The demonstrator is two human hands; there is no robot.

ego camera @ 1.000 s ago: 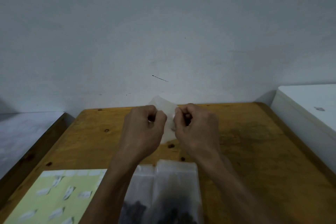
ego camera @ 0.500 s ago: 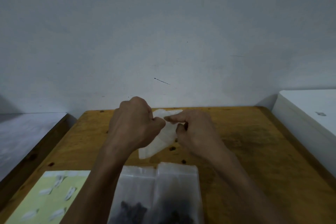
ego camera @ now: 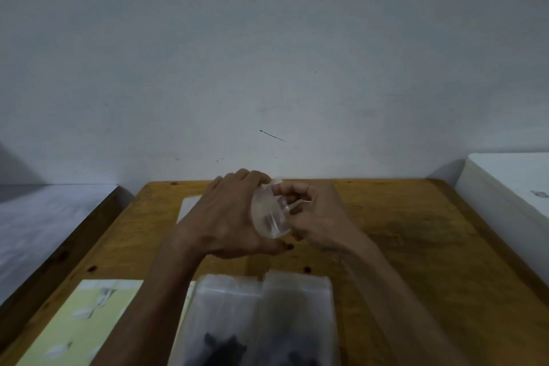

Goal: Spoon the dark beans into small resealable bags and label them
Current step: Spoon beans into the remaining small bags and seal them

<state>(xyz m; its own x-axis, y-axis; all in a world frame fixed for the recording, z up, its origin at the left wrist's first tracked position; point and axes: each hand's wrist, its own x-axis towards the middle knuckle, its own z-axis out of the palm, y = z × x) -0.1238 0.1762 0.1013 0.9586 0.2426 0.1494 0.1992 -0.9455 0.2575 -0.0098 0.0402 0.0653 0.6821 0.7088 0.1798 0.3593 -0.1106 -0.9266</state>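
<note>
- The two filled bags [ego camera: 264, 321] at the near edge are cut off by the bottom of the view; only the dark beans [ego camera: 224, 348] in their lower parts show, as blurred black clumps.
- The yellow label sheet [ego camera: 86, 327] at the near left is also cut off, its small white stickers too smeared to read.
- A pale flat sheet [ego camera: 188, 208] lies behind the left wrist, mostly hidden by it; what it is cannot be told.
- The desk [ego camera: 416, 232] is bare orange-brown wood with dark knots and a darker stain on the right side.
- The small bag [ego camera: 269, 214] in the air is clear, thin, crinkled plastic, bulged open into a rounded pouch; it looks empty.
- The left hand [ego camera: 228, 217] curls round the small bag from the left, back of the hand toward the camera, fingertips hidden behind the plastic.
- The right hand [ego camera: 312, 214] pinches the bag's right edge, fingers bent inward at the mouth.
- The small bag sits between both hands, above the middle of the desk, beyond the filled bags.
</note>
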